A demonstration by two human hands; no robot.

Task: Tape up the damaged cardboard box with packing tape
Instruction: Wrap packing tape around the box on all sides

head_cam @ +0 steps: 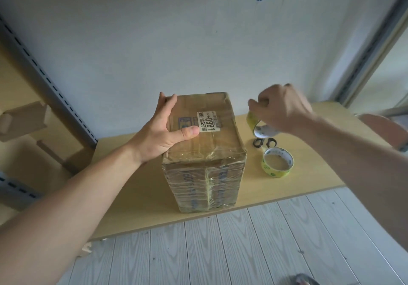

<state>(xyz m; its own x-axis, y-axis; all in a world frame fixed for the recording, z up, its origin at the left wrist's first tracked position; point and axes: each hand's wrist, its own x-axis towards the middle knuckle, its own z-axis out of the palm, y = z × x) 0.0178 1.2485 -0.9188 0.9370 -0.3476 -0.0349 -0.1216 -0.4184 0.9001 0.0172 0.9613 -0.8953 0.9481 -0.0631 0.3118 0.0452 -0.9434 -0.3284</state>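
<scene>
**Steadying the box, tape roll lifted at its side**

The cardboard box [204, 150] is standing on end on the pale wooden table [313, 178], close to the table's front edge. Glossy clear tape is already covering its top and its near face. A white label [209, 121] printed with numbers is sitting on the top face.

I am reaching my left arm forward from the lower left, nearly straight, and laying my left hand [164, 130] on the left side of the box top. The fingers are stretching out flat along the top's left edge towards the far corner. My thumb is spreading wide across the top, and its tip is touching the label's left edge. The hand is lying flat and pressing rather than closing round anything.

My right arm is coming in from the right, bent down at the wrist. My right hand [280, 108] is hovering above the table just right of the box, apart from it. Its fingers are curling in and pinching the roll of packing tape [258, 127], which is hanging below the knuckles, clear of the tabletop.

Under that hand, black-handled scissors [265, 142] are lying on the table. A second roll [277, 162] of the same yellow-green tape is lying flat just in front of them, near the box's right side.
</scene>
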